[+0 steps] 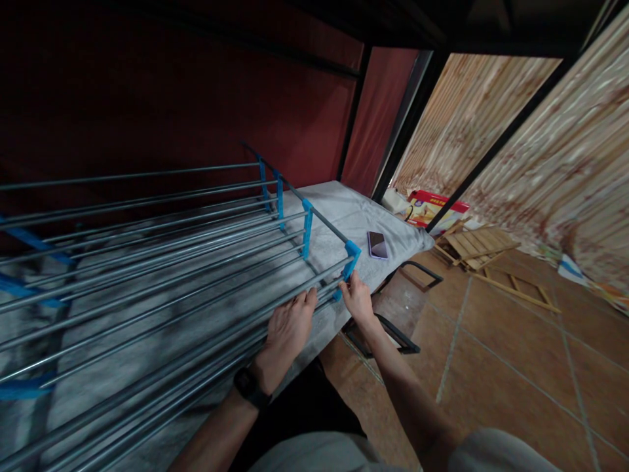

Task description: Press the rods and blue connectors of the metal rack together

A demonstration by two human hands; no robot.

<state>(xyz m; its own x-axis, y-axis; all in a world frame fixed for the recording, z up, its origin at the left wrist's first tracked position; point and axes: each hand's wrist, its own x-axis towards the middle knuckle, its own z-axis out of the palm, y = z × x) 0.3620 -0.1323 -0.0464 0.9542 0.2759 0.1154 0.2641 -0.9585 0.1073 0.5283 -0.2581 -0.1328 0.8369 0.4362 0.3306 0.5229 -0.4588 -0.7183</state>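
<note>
Left hand clamped on rack rods; right hand pinching blue connector; phone beyond

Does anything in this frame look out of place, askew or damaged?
The metal rack lies tipped on its side across the bed, both hands at its corner: left hand on the rods, right hand at a blue connector. Beyond, wooden slat pieces lie scattered on the tiled floor.
</note>
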